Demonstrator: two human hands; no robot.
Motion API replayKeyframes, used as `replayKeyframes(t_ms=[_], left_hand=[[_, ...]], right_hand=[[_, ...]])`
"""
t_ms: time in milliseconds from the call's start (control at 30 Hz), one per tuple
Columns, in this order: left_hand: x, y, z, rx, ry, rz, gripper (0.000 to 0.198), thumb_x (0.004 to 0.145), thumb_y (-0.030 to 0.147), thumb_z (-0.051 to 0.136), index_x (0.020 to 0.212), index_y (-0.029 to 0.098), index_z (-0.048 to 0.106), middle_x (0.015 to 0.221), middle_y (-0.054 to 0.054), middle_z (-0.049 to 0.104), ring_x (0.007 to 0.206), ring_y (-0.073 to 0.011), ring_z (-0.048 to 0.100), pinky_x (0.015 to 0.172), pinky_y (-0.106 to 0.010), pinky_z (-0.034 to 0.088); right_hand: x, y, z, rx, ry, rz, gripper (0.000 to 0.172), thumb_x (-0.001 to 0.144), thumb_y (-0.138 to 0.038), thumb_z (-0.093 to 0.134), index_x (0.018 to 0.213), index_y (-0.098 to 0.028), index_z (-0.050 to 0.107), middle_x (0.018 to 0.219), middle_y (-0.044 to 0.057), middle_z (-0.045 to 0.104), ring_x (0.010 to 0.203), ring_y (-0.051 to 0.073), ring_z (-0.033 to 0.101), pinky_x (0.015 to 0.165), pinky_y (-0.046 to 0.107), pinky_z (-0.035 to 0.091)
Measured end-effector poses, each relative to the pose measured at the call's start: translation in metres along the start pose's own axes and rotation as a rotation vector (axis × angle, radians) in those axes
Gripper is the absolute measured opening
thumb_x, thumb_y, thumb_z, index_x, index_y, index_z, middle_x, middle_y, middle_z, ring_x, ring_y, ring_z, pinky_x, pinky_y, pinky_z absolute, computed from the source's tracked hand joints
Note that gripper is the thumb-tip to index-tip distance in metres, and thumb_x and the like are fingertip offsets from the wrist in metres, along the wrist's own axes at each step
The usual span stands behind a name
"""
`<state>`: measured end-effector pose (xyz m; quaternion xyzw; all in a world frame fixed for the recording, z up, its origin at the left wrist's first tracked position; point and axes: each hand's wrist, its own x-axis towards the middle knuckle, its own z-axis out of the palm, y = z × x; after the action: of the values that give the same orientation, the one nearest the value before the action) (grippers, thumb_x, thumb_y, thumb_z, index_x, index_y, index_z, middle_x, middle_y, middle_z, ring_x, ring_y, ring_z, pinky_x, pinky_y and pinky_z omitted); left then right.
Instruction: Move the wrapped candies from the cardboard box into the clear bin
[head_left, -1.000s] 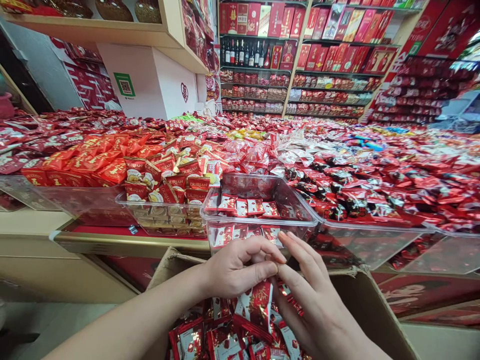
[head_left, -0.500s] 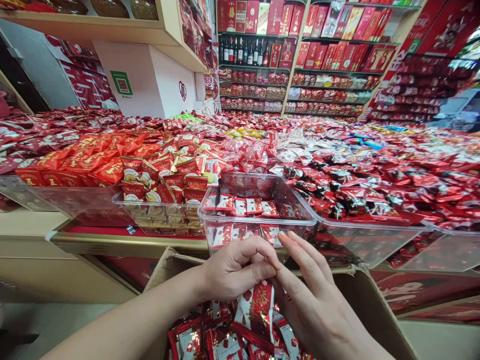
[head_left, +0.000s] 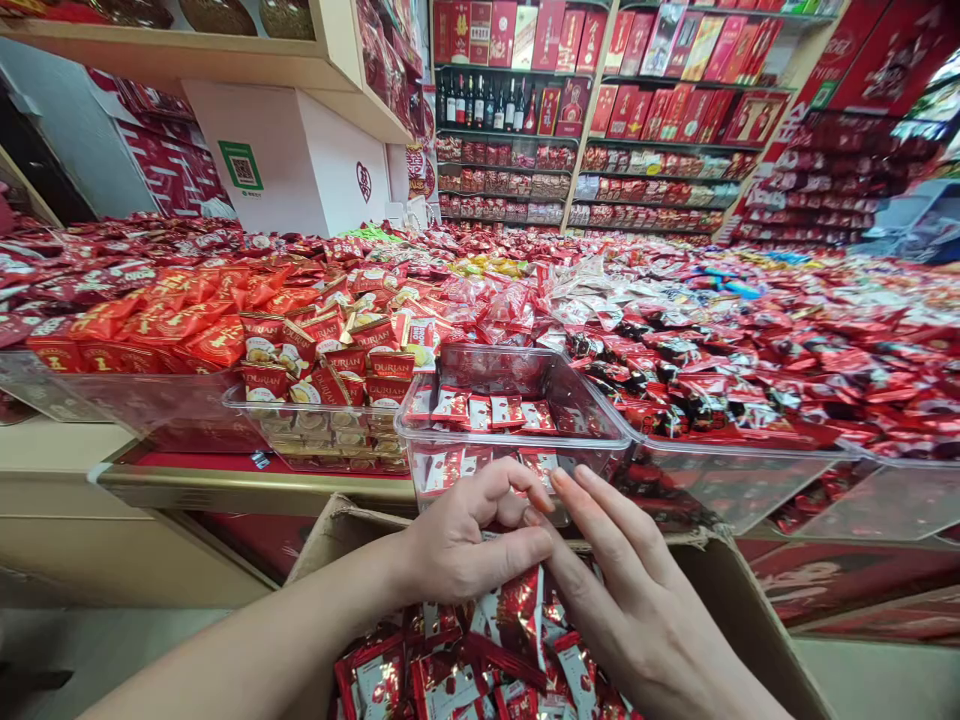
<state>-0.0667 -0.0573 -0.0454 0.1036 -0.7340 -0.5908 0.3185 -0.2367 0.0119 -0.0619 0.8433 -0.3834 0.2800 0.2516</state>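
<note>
My left hand (head_left: 476,535) is over the cardboard box (head_left: 720,590), its fingers curled and its thumb stretched across toward my right hand. A bit of a red-and-white wrapped packet shows between the left thumb and fingers. My right hand (head_left: 630,570) slants in from the right, its fingers long and nearly straight, tips meeting the left fingertips; its thumb is hidden. Under both hands a red-and-white packet (head_left: 517,615) lies tilted on a heap of similar packets (head_left: 442,685). Just beyond stands a clear plastic bin (head_left: 517,440) with neat rows of these packets.
Left of that bin is a clear bin of durian packets (head_left: 345,370), then orange-red packets (head_left: 187,320). To the right, bins hold dark-and-red wrapped sweets (head_left: 712,385). The counter's gold edge (head_left: 247,490) runs behind the box. Stocked shelves (head_left: 510,140) stand at the back.
My left fingers have loosened and lifted slightly, opening a gap above the thumb. The top packet sits a little lower and more covered. My right hand has barely shifted.
</note>
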Motion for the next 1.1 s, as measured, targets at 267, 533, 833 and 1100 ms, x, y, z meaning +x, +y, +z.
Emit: replayKeyframes(t_ms=[267,533,833,1100], left_hand=[[-0.002,-0.002,-0.006,0.107,0.01,-0.038,0.013,0.086,0.029,0.04,0.092,0.018,0.04,0.058,0.008,0.028,0.048,-0.0054,0.025,0.046,-0.018,0.023],[-0.002,-0.003,-0.006,-0.025,0.042,-0.108,0.019,0.082,0.021,0.039,0.1,0.017,0.041,0.078,-0.002,0.052,0.064,-0.0087,0.045,0.059,-0.022,0.036],[-0.001,-0.011,0.006,0.057,0.161,0.111,0.042,0.081,0.009,0.045,0.116,0.026,0.032,0.108,-0.007,0.049,0.088,-0.0111,0.054,0.075,-0.025,0.044],[-0.005,-0.017,0.012,0.304,0.304,0.304,0.036,0.085,0.011,0.036,0.118,0.026,0.035,0.113,-0.008,0.044,0.095,-0.015,0.051,0.077,-0.028,0.046]], right_hand=[[0.001,-0.002,0.002,0.003,-0.014,0.019,0.039,0.084,-0.01,0.038,0.121,-0.012,0.049,0.136,0.02,0.034,0.127,0.034,0.027,0.093,0.049,0.04],[0.002,-0.001,0.0,0.43,0.139,0.317,0.033,0.082,-0.007,0.042,0.113,-0.017,0.051,0.112,0.013,0.055,0.104,0.021,0.054,0.082,0.032,0.051],[0.004,-0.005,0.01,1.278,0.117,0.757,0.035,0.082,-0.024,0.053,0.114,-0.022,0.038,0.083,0.003,0.062,0.075,0.015,0.062,0.063,0.024,0.054],[0.009,-0.006,-0.006,1.226,0.073,1.032,0.021,0.071,-0.032,0.066,0.082,-0.02,0.053,0.076,0.0,0.059,0.07,0.011,0.057,0.062,0.02,0.047]])
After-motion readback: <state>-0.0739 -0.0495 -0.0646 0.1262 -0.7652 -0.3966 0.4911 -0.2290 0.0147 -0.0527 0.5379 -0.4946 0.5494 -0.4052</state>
